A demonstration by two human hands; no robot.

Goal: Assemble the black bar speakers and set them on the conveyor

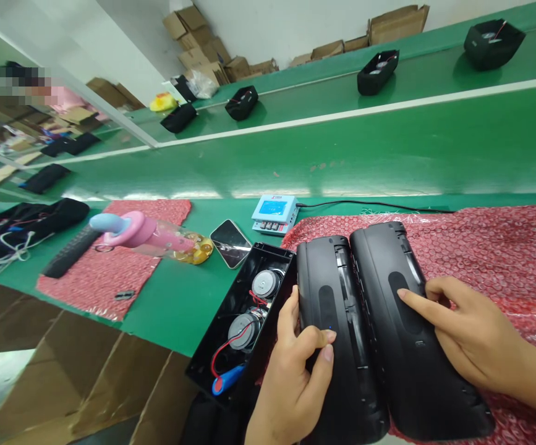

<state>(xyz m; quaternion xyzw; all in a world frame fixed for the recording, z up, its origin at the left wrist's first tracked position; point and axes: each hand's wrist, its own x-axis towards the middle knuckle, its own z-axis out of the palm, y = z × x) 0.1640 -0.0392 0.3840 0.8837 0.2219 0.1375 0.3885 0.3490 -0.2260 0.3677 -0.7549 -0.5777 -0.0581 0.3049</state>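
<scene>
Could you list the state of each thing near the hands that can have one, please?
Left speaker: closed, lying flat, gripped by the left hand.
Right speaker: closed, lying flat, right hand resting on it.
Open housing: uncovered, drivers and wires exposed.
Phone: screen dark.
Small meter: plugged in, display lit.

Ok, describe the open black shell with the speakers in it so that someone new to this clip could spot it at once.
Start at the red bubble wrap sheet on the green bench, where two closed black housings lie side by side. The open shell sits just left of them, beside the left hand. Unlike its neighbours, it shows two round speakers, red wires and a blue cylinder inside.
</scene>
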